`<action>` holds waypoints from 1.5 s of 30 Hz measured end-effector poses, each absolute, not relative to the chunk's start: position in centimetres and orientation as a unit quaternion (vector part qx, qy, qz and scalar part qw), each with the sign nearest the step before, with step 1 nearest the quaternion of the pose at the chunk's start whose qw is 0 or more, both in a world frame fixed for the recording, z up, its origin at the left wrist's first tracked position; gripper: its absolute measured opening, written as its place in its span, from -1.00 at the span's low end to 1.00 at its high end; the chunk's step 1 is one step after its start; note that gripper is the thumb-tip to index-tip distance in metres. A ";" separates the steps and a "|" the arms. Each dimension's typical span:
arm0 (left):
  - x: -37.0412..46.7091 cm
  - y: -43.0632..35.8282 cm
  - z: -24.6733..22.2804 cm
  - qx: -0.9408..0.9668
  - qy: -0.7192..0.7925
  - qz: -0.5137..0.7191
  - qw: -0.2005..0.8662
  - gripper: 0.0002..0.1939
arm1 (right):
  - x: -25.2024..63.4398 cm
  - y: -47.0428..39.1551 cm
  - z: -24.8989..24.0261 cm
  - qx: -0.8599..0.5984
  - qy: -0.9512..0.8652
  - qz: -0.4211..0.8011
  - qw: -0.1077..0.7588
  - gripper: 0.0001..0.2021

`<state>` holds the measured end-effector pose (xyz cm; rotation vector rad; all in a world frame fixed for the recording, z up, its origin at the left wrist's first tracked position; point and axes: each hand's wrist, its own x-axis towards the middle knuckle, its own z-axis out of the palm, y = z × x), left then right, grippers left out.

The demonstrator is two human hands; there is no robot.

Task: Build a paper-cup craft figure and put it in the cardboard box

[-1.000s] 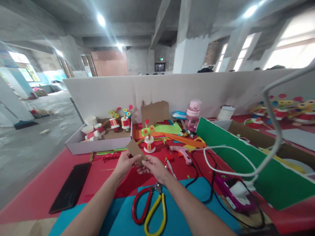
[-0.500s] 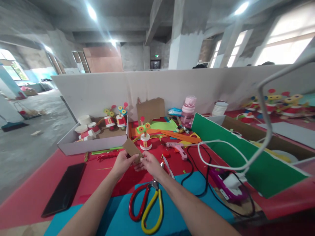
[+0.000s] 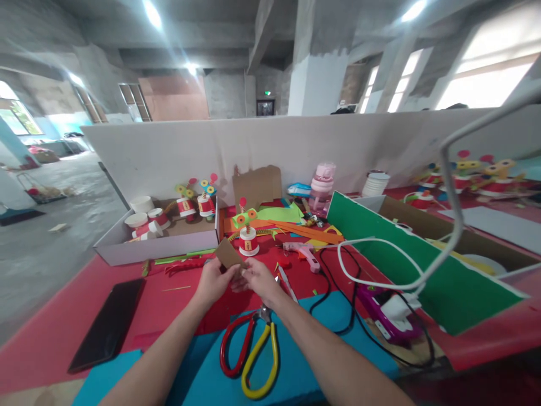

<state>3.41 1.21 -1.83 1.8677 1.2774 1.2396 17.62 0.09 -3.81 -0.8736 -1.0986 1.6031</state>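
Currently gripping tilted brown cardboard piece (image 3: pixel 229 255) between closed thumbs and fingers of left hand (image 3: pixel 213 280) and right hand (image 3: pixel 261 280). Held above red table covering (image 3: pixel 156 307), near paper-cup figure (image 3: pixel 249 242). Nearer: red-and-yellow-handled scissors (image 3: pixel 265 314) on blue sheet (image 3: pixel 203 369).

- One left hand (image 3: pixel 213 280), one right hand (image 3: pixel 259 279)
- One cardboard piece (image 3: pixel 229 254) between them
- Eleven o'clock from the hands: two cup figures (image 3: pixel 205 206)
- One o'clock: one cup figure (image 3: pixel 249 243)
- Three o'clock: one glue gun (image 3: pixel 306 253)
- Six o'clock: one pair of scissors (image 3: pixel 256 352)
- Eight o'clock: one black flat device (image 3: pixel 108 324)
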 end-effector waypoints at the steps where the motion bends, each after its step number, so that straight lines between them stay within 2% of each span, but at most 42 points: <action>1: 3.3 1.3 -1.9 0.675 0.479 0.464 0.317 -0.82 | 17.7 0.1 -3.7 -0.348 -0.457 0.664 0.478 -0.80; 4: 3.0 1.5 -1.8 0.622 0.463 0.475 0.417 -0.78 | 17.8 0.0 -3.2 -0.321 -0.471 0.676 0.467 -0.70; 7: 2.9 1.5 -1.5 0.591 0.450 0.480 0.468 -0.74 | 17.8 0.0 -3.2 -0.323 -0.482 0.663 0.473 -0.66; 18: 2.5 1.4 -1.2 0.581 0.420 0.475 0.510 -0.70 | 17.5 0.1 -3.5 -0.337 -0.493 0.653 0.466 -0.65; 24: 3.0 1.2 -1.0 0.600 0.473 0.476 0.435 -0.72 | 17.4 -0.2 -3.1 -0.363 -0.479 0.638 0.482 -0.68; 29: 3.5 0.5 -1.1 0.694 0.478 0.471 0.262 -0.83 | 17.3 -0.3 -3.5 -0.379 -0.462 0.632 0.494 -0.73; 31: 3.7 0.4 -1.2 0.710 0.470 0.475 0.223 -0.87 | 17.3 -0.2 -3.6 -0.378 -0.458 0.630 0.501 -0.75; 33: 3.7 0.5 -1.2 0.689 0.474 0.484 0.257 -0.85 | 17.4 -0.1 -3.5 -0.368 -0.466 0.628 0.503 -0.75; 38: 3.1 1.0 -0.5 0.555 0.446 0.537 0.451 -0.69 | 17.8 0.0 -2.6 -0.343 -0.509 0.626 0.481 -0.74; 45: 2.6 0.9 0.1 0.544 0.405 0.528 0.512 -0.67 | 18.2 0.0 -2.7 -0.335 -0.549 0.592 0.485 -0.70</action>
